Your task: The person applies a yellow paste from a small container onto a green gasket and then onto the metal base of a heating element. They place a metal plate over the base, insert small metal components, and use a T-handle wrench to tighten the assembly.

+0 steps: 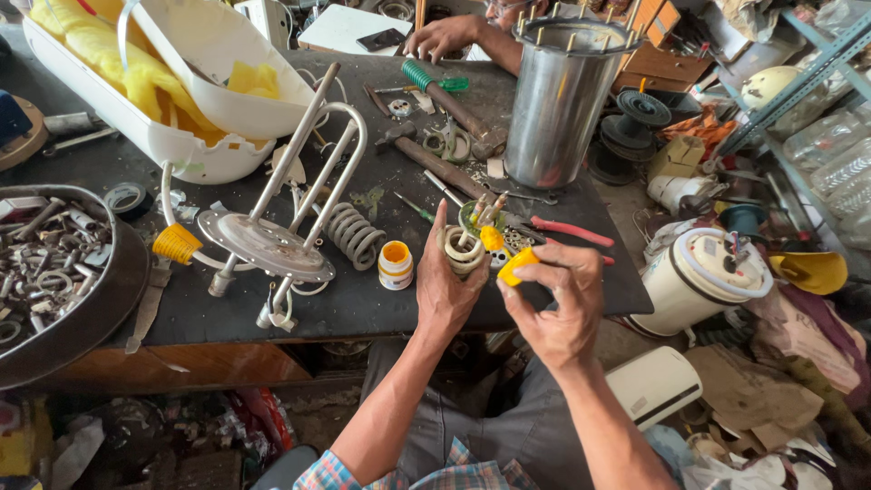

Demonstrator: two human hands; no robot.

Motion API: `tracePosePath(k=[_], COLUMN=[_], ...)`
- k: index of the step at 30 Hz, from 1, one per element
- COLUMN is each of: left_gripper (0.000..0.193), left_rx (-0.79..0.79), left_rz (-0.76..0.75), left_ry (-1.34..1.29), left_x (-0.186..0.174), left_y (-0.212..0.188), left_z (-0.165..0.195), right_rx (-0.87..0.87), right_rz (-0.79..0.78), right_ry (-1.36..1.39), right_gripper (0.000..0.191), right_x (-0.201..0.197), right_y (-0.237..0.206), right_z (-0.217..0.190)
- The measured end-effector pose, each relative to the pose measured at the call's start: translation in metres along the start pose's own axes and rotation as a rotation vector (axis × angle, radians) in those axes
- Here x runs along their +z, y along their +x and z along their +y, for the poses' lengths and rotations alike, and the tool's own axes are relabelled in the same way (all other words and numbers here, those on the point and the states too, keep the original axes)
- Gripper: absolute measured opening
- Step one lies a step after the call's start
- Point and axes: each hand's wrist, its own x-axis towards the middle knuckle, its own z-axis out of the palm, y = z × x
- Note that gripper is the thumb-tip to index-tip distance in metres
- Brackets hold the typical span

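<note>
Yellow plastic cap [517,266], one, pinched between thumb and fingertips of the right hand [555,308], just right of the coiled part. Heating-element assembly [467,243], one, cream coil with metal studs and a second yellow cap on top, gripped in the left hand [445,286], fingers closed round its left side, held over the near edge of the desk [363,299].

Head view, on the desk: one small white jar with an orange lid [395,264], just left of the left hand; one larger heating element on a round metal flange [272,238] with bent tubes and a grey coil; one yellow-orange threaded cap [176,243] at its left; one steel cylinder [555,104], upright, far right; two hammers [445,168], wooden handles, lying slantwise; one pair of red-handled pliers [567,233] beside the right hand; one white plastic shell [172,91] lined with yellow foam, far left. One dark bowl of mixed nuts and bolts [54,272], overhanging the left edge, count not legible.

Open room: bare dark strip along the near edge between flange and hands; elsewhere crowded.

Another person's hand [443,38] rests at the far edge, body cut off by the frame. Floor at right holds one white kettle-like vessel [694,277] among clutter too jumbled to itemise. Left hand hides the coil's lower part.
</note>
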Motion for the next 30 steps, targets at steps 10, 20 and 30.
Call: tracePosePath(k=[10,20,30], left_gripper=[0.098,0.099,0.096], left_rx=[0.028,0.038,0.03], left_rz=[0.006,0.01,0.021], left_ry=[-0.008,-0.02,-0.039], left_x=[-0.002,-0.004,-0.003], left_y=[0.001,0.001,0.001], left_z=[0.004,0.005,0.006], right_rx=[0.1,0.16,0.116], right_rz=[0.044,0.049,0.026], right_ry=[0.098,0.216,0.18], right_gripper=[0.042,0.046,0.048], right_x=[-0.004,0.007,0.013], right_y=[-0.008,-0.021,-0.023], right_z=[0.008,0.008,0.012])
